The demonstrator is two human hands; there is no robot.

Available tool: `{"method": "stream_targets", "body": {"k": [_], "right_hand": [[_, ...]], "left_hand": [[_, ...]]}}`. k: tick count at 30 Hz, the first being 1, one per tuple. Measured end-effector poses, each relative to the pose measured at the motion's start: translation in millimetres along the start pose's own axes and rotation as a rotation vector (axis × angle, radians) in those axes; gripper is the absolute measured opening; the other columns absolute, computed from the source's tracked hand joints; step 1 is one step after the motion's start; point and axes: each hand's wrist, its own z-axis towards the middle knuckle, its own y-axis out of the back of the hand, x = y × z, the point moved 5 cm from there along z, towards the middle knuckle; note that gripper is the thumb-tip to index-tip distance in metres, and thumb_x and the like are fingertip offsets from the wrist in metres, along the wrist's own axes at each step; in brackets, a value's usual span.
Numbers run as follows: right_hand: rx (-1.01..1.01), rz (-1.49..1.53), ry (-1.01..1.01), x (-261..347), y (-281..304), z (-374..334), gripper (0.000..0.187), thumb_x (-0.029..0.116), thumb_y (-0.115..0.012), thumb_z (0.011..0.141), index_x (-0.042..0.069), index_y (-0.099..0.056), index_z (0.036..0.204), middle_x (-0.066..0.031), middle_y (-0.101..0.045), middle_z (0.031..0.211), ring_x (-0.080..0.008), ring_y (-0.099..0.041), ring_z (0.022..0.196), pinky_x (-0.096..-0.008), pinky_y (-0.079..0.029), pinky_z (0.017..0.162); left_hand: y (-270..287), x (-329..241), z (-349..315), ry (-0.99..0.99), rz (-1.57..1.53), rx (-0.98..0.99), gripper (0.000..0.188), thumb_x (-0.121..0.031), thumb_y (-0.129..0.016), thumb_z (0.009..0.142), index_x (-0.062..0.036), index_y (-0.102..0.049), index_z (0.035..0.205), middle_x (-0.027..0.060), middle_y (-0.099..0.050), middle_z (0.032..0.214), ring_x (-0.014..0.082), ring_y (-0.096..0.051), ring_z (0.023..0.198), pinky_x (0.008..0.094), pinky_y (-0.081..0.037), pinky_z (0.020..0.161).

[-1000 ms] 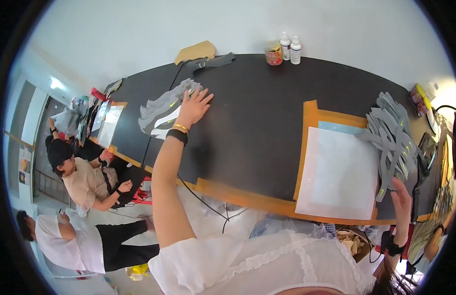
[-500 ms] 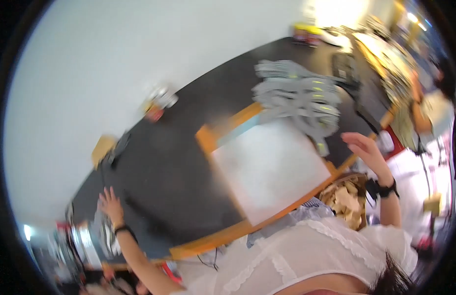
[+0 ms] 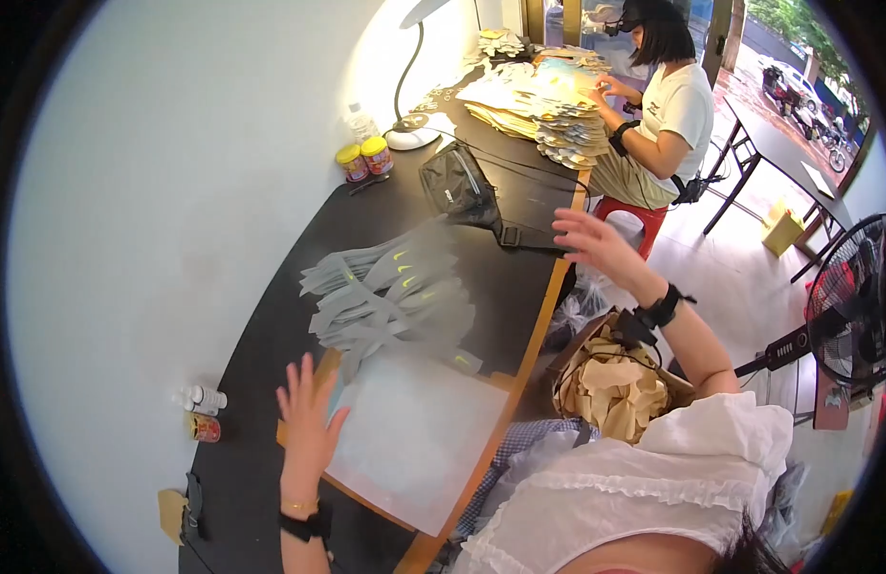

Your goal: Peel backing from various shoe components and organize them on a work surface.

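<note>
My left hand [image 3: 307, 421] is open with fingers spread, above the left side of a white sheet [image 3: 414, 445] that lies on an orange-brown board on the table. Nothing is in it. My right hand [image 3: 605, 251] hangs open past the table's right edge, fingers apart and empty, near a black bag's strap. Beyond the sheet lies a fanned pile of grey, curved flat pieces [image 3: 385, 311] with yellow-green marks; some overlap the board's far edge. Haze blurs part of the pile. I cannot tell whether my left hand touches the board.
A black waist bag [image 3: 457, 187], two yellow-lidded jars [image 3: 361, 160] and a lit desk lamp [image 3: 412, 134] stand farther along the table. A co-worker [image 3: 667, 120] handles stacked pale pieces [image 3: 557, 105]. Crumpled brown paper [image 3: 615, 383] fills a box beside me. A fan [image 3: 849, 306] stands right.
My view has swung right, bringing the co-worker and lamp into plain sight. My left hand has come from the table's left end to the sheet. Both hands stay open and empty.
</note>
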Motion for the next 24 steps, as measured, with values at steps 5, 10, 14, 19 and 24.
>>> {"method": "stream_targets", "body": {"k": [5, 10, 14, 19, 24], "right_hand": [[-0.304, 0.491, -0.131, -36, 144, 101, 0.048, 0.024, -0.06, 0.093, 0.022, -0.044, 0.138, -0.0051, -0.052, 0.114, -0.0228, -0.055, 0.104, -0.0352, -0.047, 0.086], [-0.782, 0.194, 0.012, -17, 267, 193, 0.039, 0.032, -0.06, 0.091, 0.017, -0.051, 0.126, -0.0052, -0.055, 0.116, -0.0217, -0.055, 0.096, -0.0347, -0.044, 0.082], [-0.897, -0.369, 0.22, 0, 283, 235, 0.046, 0.044, -0.056, 0.091, 0.002, -0.062, 0.109, -0.0118, -0.065, 0.102, -0.0234, -0.06, 0.094, -0.0346, -0.045, 0.082], [-0.764, -0.695, 0.319, 16, 343, 279, 0.058, 0.045, -0.06, 0.09, -0.007, -0.057, 0.116, -0.0156, -0.066, 0.105, -0.0188, -0.062, 0.092, -0.0302, -0.046, 0.077], [-0.591, -0.768, 0.455, 1, 367, 333, 0.049, 0.045, -0.054, 0.094, -0.002, -0.067, 0.098, -0.0108, -0.071, 0.092, -0.0197, -0.065, 0.082, -0.0308, -0.047, 0.072]], "left_hand": [[-35, -60, 85, -0.184, 0.111, -0.142, 0.061, -0.031, -0.065, 0.087, -0.0175, -0.043, 0.143, 0.014, -0.021, 0.158, 0.0424, -0.015, 0.144, 0.0665, -0.013, 0.11], [-47, -80, 144, -0.267, 0.165, -0.216, 0.063, -0.042, -0.061, 0.088, -0.0186, -0.043, 0.144, 0.0099, -0.022, 0.158, 0.0411, -0.015, 0.144, 0.067, -0.01, 0.11], [-73, -64, 161, -0.165, 0.122, -0.199, 0.065, -0.05, -0.056, 0.088, -0.0172, -0.044, 0.143, 0.0093, -0.027, 0.156, 0.0407, -0.016, 0.144, 0.0644, -0.008, 0.112], [-86, -75, 169, -0.157, 0.09, -0.192, 0.064, -0.048, -0.056, 0.087, -0.0151, -0.046, 0.141, 0.0099, -0.032, 0.153, 0.0401, -0.017, 0.143, 0.0615, -0.005, 0.114], [-86, -70, 170, -0.118, 0.116, -0.163, 0.064, -0.048, -0.055, 0.087, -0.0153, -0.046, 0.141, 0.0095, -0.031, 0.154, 0.0399, -0.017, 0.144, 0.0615, -0.006, 0.114]]}}
